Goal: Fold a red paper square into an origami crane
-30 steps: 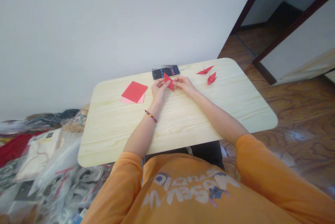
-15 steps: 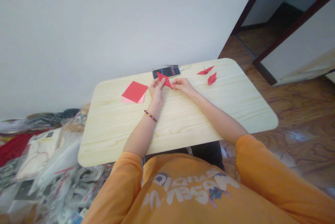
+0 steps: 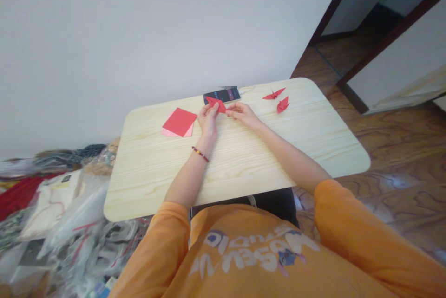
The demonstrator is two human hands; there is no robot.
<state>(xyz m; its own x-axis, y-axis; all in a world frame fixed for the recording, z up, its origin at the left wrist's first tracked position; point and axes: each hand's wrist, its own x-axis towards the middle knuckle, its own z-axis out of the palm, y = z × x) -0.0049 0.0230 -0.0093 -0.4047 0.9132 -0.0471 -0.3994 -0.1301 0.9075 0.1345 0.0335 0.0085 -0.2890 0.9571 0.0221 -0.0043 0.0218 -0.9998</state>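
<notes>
Holding folded, pointed red paper (image 3: 221, 106) | left fingers (image 3: 213, 109) clamped on it | right fingers (image 3: 235, 110) pinching its tip

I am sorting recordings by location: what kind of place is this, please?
Probably a room in a home: a light-coloured table, a pile of bagged items beside it, and a wood-patterned floor.

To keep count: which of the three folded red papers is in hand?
The folded paper held between the left hand and right hand; the other two lie untouched on the table.
</notes>
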